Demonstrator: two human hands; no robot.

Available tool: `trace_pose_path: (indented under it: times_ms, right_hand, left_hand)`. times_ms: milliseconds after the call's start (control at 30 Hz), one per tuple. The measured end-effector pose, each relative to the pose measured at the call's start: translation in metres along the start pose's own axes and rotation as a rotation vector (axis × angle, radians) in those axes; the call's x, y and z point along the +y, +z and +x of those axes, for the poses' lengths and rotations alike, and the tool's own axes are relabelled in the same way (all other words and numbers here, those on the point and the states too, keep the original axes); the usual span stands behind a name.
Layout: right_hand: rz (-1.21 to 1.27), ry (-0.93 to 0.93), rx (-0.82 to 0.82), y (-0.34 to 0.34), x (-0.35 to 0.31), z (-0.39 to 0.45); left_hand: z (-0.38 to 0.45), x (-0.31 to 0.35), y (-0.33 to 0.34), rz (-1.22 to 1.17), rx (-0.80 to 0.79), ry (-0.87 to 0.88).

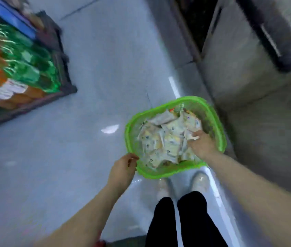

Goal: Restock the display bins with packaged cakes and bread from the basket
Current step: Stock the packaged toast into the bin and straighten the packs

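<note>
1. Green plastic: the basket (215, 122) sits right of the frame's centre, above the grey floor (91, 72), with pale, blurred packaged cakes (169, 138) heaped inside it.
2. The left hand (123, 171) is at the basket's lower left rim, fingers curled onto the edge and gripping it.
3. The right hand (200, 144) reaches into the basket from the lower right, fingers bent down among the packets; one pale packet lies just under the fingertips, but motion blur hides whether it is pinched.
4. Upper left of the frame: a low dark display rack (64, 65) holding green and orange bottle packs (22, 63).
5. Upper right: a grey metal cabinet (239, 56) close beside the basket's far rim.
6. Bottom centre: black trouser legs (178, 221) and light shoes (200, 180), directly below the basket.
</note>
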State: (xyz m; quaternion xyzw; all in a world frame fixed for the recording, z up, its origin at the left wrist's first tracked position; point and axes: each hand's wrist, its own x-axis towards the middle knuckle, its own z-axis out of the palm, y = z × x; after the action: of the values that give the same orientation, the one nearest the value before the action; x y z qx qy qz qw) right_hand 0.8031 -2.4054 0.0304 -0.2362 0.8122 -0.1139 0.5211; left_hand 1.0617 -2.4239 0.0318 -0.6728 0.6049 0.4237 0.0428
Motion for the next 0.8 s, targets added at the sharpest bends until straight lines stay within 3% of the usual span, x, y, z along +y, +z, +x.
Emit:
trace_pose_path:
  times_ms: [100,233,333,400,500,567,700,800]
  right_hand:
    - [-0.077,0.100,-0.008,0.038,0.046,0.076]
    - [-0.081,0.098,-0.022,0.074,0.068,0.136]
    - [-0.411,-0.013,0.005,0.106,0.065,0.148]
    - [-0.540,-0.076,0.073,0.124,0.061,0.152]
    - [-0.461,0.012,0.053,0.135,0.054,0.160]
    - [-0.277,0.028,-0.013,0.134,0.046,0.161]
    - [0.119,-0.214,0.086,0.101,0.025,0.142]
    - [0.202,-0.328,0.120,0.040,0.020,0.129]
  left_hand:
    - [0.053,-0.034,0.068,0.088,-0.038,-0.024]
    - [0.111,-0.043,0.134,0.069,-0.127,-0.076]
    - [0.130,-0.044,0.166,0.179,-0.204,-0.164]
    - [0.134,-0.044,0.178,0.273,-0.168,-0.179]
    - [0.137,-0.044,0.177,0.473,-0.059,-0.115]
    - [0.141,-0.046,0.163,0.518,-0.047,-0.049]
    - [0.144,-0.048,0.121,0.426,-0.052,0.017]
    - [0.135,-0.048,0.094,0.227,-0.003,0.005]
